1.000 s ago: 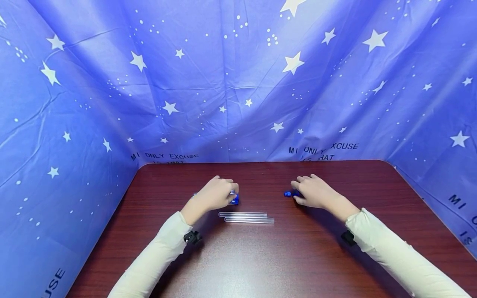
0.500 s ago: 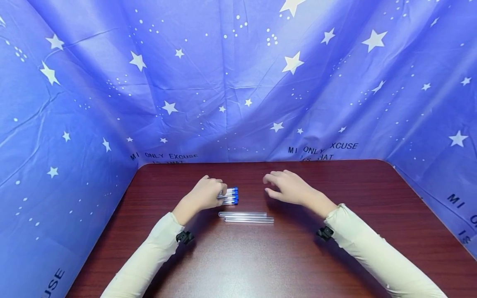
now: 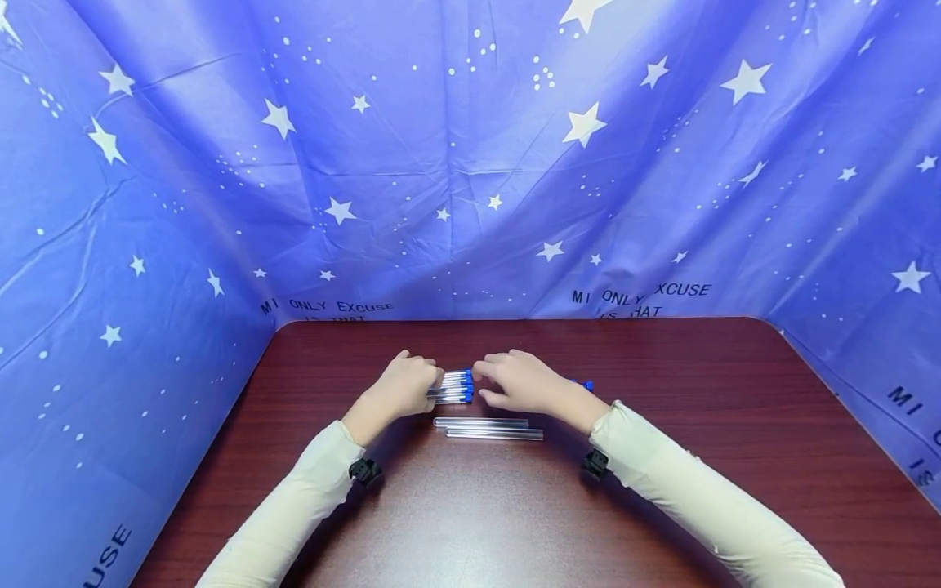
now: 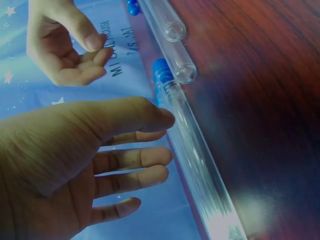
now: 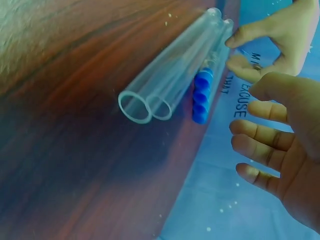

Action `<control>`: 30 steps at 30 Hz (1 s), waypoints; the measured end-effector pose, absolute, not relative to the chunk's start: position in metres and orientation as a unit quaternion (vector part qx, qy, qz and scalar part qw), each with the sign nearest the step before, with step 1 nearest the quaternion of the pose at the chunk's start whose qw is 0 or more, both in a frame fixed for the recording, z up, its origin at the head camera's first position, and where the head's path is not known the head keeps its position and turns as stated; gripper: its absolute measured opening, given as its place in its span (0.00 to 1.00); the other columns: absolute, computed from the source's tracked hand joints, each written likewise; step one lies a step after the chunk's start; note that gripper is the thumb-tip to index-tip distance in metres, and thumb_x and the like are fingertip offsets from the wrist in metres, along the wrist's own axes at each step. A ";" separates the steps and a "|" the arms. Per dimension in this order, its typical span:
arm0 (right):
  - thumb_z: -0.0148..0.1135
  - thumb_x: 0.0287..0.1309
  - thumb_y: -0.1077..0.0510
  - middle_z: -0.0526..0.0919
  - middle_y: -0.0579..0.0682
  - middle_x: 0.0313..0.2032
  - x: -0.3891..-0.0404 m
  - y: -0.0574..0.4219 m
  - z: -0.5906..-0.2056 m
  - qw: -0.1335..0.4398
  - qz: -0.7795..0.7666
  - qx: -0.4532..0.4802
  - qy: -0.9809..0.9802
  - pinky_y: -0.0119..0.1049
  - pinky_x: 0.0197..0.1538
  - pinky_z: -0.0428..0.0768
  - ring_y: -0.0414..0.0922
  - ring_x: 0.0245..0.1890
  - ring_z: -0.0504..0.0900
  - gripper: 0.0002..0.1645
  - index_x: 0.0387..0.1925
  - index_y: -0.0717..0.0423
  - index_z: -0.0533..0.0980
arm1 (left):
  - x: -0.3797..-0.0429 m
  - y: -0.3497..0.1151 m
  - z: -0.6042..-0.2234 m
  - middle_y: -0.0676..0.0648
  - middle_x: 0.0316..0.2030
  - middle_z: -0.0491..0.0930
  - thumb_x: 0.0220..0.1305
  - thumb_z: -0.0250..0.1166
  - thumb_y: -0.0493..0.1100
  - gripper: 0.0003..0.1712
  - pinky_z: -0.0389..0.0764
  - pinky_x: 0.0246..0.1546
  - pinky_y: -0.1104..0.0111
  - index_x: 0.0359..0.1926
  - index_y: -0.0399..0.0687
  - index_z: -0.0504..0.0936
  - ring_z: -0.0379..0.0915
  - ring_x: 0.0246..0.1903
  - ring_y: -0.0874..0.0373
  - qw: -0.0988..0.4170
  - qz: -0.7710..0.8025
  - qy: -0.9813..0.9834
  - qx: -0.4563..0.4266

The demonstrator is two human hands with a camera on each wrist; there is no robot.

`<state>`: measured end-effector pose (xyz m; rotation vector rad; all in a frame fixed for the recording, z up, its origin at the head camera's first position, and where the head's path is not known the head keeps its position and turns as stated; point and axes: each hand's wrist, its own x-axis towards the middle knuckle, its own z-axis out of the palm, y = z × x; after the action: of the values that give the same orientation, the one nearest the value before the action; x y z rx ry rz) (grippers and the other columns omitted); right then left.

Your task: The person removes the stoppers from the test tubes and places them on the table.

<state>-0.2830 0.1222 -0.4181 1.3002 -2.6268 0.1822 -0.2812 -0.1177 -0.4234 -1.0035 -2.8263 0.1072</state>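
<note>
Several clear test tubes [image 3: 457,388] with blue stoppers lie side by side on the table. At their left end is my left hand [image 3: 403,385]; in the left wrist view its fingers are loosely spread beside the tubes, and whether the thumb touches them I cannot tell. My right hand [image 3: 520,382] is close to the stoppered ends, fingers bent slightly and holding nothing, as the right wrist view shows. Two unstoppered test tubes [image 3: 488,429] lie in front of the stoppered row, their open mouths [image 5: 135,106] to the right.
Loose blue stoppers [image 3: 586,385] lie behind my right wrist, partly hidden by it. The dark red wooden table [image 3: 470,523] ends at a blue curtain [image 3: 441,163] with white stars, which also hangs at both sides.
My right hand has moved left from the loose blue stoppers to the stoppered tube ends. My left hand has shifted left, uncovering more of the stoppered tubes.
</note>
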 end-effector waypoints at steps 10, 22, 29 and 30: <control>0.67 0.58 0.53 0.77 0.42 0.29 -0.284 0.112 -0.428 0.075 0.071 0.443 -0.890 0.36 0.34 0.72 0.36 0.27 0.72 0.07 0.34 0.49 0.77 | -0.281 -0.114 -0.428 0.52 0.25 0.79 0.43 0.80 0.44 0.19 0.76 0.40 0.56 0.16 0.54 0.74 0.80 0.30 0.51 0.059 0.031 -0.943 -0.325; 0.69 0.54 0.52 0.75 0.41 0.24 -0.278 0.102 -0.435 0.099 0.024 0.435 -0.894 0.38 0.33 0.74 0.40 0.27 0.78 0.10 0.27 0.47 0.74 | -0.276 -0.112 -0.428 0.52 0.24 0.80 0.44 0.80 0.43 0.18 0.77 0.41 0.55 0.17 0.53 0.75 0.81 0.29 0.52 0.059 0.032 -0.943 -0.325; 0.70 0.56 0.51 0.79 0.43 0.26 -0.275 0.097 -0.439 0.106 -0.007 0.432 -0.896 0.40 0.32 0.74 0.44 0.30 0.82 0.13 0.26 0.47 0.72 | -0.276 -0.110 -0.430 0.53 0.23 0.79 0.44 0.79 0.42 0.18 0.78 0.42 0.54 0.17 0.53 0.74 0.79 0.27 0.53 0.057 0.028 -0.943 -0.327; 0.70 0.56 0.51 0.80 0.44 0.26 -0.275 0.097 -0.440 0.107 -0.010 0.432 -0.896 0.40 0.32 0.75 0.44 0.30 0.83 0.13 0.26 0.47 0.73 | -0.276 -0.110 -0.431 0.53 0.23 0.79 0.44 0.79 0.42 0.18 0.78 0.41 0.55 0.17 0.53 0.74 0.79 0.26 0.53 0.058 0.028 -0.942 -0.330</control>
<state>-0.2747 0.0972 -0.4397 1.2706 -2.6360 -0.0284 -0.2759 -0.1100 -0.4307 -0.9990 -2.8539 0.0847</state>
